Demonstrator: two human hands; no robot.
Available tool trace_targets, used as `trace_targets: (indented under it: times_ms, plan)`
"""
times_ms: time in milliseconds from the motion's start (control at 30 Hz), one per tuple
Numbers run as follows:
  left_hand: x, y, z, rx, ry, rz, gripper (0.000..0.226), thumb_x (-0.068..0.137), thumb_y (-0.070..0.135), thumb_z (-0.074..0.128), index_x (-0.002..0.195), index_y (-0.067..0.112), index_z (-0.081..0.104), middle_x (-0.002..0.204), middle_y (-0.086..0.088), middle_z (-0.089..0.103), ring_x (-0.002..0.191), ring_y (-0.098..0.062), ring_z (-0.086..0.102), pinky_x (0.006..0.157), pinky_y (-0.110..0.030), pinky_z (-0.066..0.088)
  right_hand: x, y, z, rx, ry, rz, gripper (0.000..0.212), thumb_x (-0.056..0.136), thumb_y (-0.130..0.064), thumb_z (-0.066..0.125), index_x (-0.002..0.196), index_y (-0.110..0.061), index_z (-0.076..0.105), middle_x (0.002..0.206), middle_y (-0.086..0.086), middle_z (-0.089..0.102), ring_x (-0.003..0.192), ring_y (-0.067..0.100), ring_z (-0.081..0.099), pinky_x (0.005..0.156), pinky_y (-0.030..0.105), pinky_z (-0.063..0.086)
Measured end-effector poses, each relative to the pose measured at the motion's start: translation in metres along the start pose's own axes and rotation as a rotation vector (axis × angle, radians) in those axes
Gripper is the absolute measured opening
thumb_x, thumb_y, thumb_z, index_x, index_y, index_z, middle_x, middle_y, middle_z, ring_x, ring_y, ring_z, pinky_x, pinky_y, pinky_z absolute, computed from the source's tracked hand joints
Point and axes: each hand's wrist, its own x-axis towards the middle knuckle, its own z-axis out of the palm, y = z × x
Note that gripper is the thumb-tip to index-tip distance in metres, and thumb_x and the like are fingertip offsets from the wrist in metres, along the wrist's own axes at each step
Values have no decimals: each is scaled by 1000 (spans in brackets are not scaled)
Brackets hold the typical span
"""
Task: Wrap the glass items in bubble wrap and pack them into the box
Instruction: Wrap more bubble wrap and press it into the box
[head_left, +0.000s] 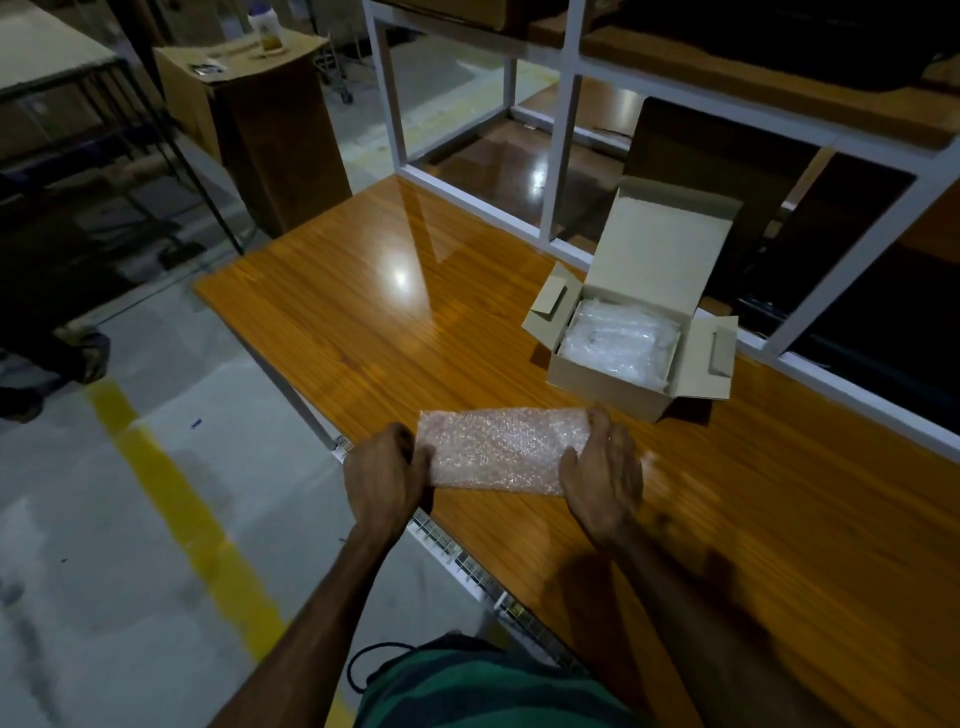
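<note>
Dim light falls on the wooden table (363, 312), where a bubble-wrapped bundle (493, 449) lies between two hands. Left hand (384, 475) clamps its left end; right hand (605, 475) curls over the right end. Just beyond, an open box (613, 384) holds more wrap (618, 340).

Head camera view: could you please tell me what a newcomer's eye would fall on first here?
First, the bubble wrap bundle at the near edge of the orange wooden table, gripped at its ends by the left hand and the right hand. Next, the open cardboard box further back to the right, already holding clear wrapped packing.
</note>
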Motion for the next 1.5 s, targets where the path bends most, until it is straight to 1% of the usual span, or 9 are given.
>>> trace_targets:
  times_ms: [233,400,500,767,1000,1200,1333,1400,1500]
  plan:
    - [3,15,8,119,-109,-178,46,86,60,64,71,17,58,74,-3,60,67,-23,57,65,-34,49,5,-6,-6,64,-48,183,69,94,-41,76,148,-14,42,133,13,65,120,33,64,99,48,52]
    - [5,28,11,116,-128,-269,40,92,48,63,75,11,67,88,-8,67,80,-29,63,78,-38,49,14,-8,-17,139,-139,254,22,92,-39,77,94,-25,60,106,5,71,99,28,67,93,48,56]
    - [3,40,7,48,-100,-278,26,98,31,61,100,7,70,102,-12,66,99,-32,63,87,-40,41,14,-7,-20,235,-170,267,25,91,-33,76,75,-25,58,88,0,69,85,24,68,84,49,61]
    - [-7,96,-14,-533,34,75,13,99,-2,63,103,9,59,84,5,57,76,0,58,59,-11,45,12,-4,-16,551,-285,285,14,90,-27,79,91,-15,72,89,6,76,83,25,76,80,54,65]
    - [-49,136,39,-321,-269,514,40,94,24,62,132,14,63,127,-8,69,120,-25,60,100,-48,48,12,12,-20,1055,-440,495,19,106,-19,57,111,-14,74,107,11,81,94,27,78,83,42,62]
    - [-55,112,65,-124,-362,615,50,103,28,40,146,6,57,155,-14,55,150,-34,42,121,-54,36,15,28,-27,1274,-493,626,39,107,-46,54,120,-13,70,107,12,79,103,32,75,97,49,60]
    - [-56,111,64,-146,-510,506,77,106,67,29,163,15,38,170,-3,33,161,-22,19,131,-44,19,17,21,-29,1177,-467,517,59,96,-65,63,131,-18,66,122,8,75,112,31,73,94,48,62]
    - [-53,113,56,-285,-536,478,65,108,63,31,155,23,51,165,-1,45,156,-21,32,127,-43,29,17,16,-26,961,-393,413,61,93,-49,78,137,-10,64,129,9,73,110,28,74,89,46,64]
    - [-46,117,49,-542,-359,383,26,110,32,51,113,21,74,114,5,74,106,-15,68,88,-49,56,18,18,-21,817,-339,402,45,93,-23,80,132,-6,67,123,13,75,103,27,75,88,45,65]
